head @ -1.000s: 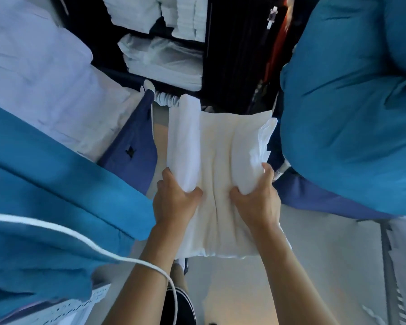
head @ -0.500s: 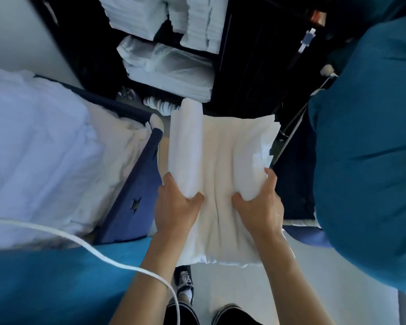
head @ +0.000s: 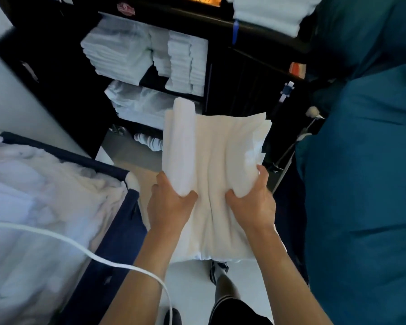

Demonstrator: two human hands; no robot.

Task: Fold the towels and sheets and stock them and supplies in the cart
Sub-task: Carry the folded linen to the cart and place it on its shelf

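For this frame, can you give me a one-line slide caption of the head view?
Both hands, left hand and right hand, grip a folded white sheet before a black cart stocked with white linens.

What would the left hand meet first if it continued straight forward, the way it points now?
Probably the lower shelf's stacked linens in the dark cart; the left hand grips the folded sheet aimed there, though depth is unclear.

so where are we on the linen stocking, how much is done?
Done: the cart shelves hold folded white stacks. In hand: left hand and right hand grip a folded sheet bundle short of the shelves. Left: loose linen heaped in the bin.
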